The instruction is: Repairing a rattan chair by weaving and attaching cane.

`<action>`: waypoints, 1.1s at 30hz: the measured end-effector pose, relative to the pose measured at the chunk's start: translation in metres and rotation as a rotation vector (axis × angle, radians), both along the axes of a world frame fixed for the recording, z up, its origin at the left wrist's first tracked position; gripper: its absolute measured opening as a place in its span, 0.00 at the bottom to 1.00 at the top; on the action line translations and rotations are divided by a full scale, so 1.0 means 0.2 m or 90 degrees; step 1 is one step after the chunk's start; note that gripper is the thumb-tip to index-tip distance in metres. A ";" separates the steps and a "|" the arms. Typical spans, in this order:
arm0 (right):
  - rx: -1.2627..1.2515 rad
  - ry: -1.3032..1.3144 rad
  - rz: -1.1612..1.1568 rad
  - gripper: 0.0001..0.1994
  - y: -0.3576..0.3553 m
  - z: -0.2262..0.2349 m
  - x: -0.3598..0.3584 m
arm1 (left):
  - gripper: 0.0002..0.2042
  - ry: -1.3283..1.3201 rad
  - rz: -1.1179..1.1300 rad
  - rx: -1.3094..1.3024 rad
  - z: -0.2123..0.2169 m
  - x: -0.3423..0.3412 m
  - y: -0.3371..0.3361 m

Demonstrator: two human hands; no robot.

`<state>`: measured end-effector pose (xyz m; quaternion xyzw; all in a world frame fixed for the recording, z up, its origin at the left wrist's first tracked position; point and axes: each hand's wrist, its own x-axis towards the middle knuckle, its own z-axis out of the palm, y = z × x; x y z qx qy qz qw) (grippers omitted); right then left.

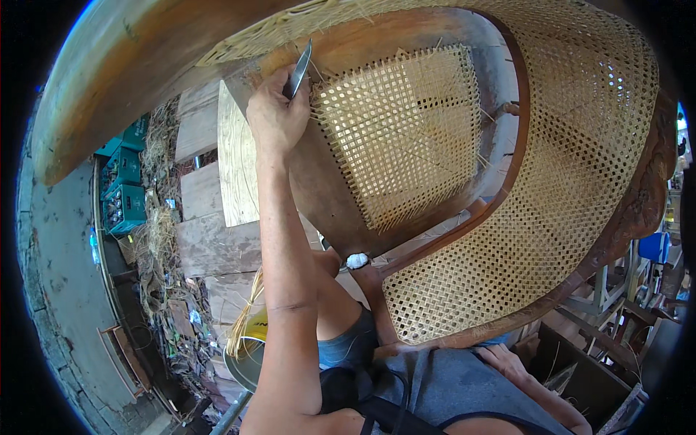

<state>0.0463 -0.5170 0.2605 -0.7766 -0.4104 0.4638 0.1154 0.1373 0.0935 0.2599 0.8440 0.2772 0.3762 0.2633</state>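
Observation:
My left hand (278,119) is closed round a knife (301,69), its blade pointing up and away past my fingers. The hand rests at the left side of a chair's wooden seat frame (326,199), beside the woven cane seat panel (406,138). Loose cane ends stick out along the panel's edges, and a few strands stand up from its right side. My right hand (500,360) is low at the right, by the lower edge of the chair's curved cane back (464,283). Its fingers are mostly hidden there.
A thick wooden armrest (116,80) curves across the upper left. A white wad (357,260) sits at the frame's near corner. Cane strips (243,319) stand by a yellow container (256,328) beside my left arm. Green crates (126,206) stand at the left.

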 end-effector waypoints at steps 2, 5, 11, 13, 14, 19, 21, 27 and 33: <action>-0.038 -0.073 0.049 0.23 0.04 0.02 0.01 | 0.10 0.006 0.007 -0.013 0.00 0.00 0.01; -0.113 -0.148 0.099 0.21 0.12 0.07 0.03 | 0.11 -0.005 0.008 -0.007 0.00 0.00 0.01; -0.120 0.143 0.210 0.15 0.44 0.33 0.38 | 0.11 -0.025 -0.003 -0.018 0.02 0.00 -0.01; 0.005 0.066 0.249 0.12 0.72 0.39 0.57 | 0.10 -0.016 -0.006 -0.049 0.04 -0.01 -0.02; 0.116 -0.106 0.218 0.10 0.90 0.38 0.64 | 0.10 -0.017 -0.003 -0.054 0.04 -0.02 -0.02; 0.649 -0.272 -0.184 0.10 2.01 0.10 0.99 | 0.09 -0.106 -0.009 -0.087 0.04 -0.02 -0.02; 0.666 -0.208 -0.215 0.10 2.29 0.00 1.04 | 0.09 -0.132 -0.021 -0.064 0.02 -0.03 -0.01; 0.781 -0.504 0.000 0.09 2.53 -0.05 1.14 | 0.10 -0.152 -0.062 -0.076 -0.01 -0.04 0.01; 0.818 -0.494 0.005 0.09 2.51 -0.10 1.17 | 0.10 -0.157 -0.089 -0.091 0.00 -0.05 0.01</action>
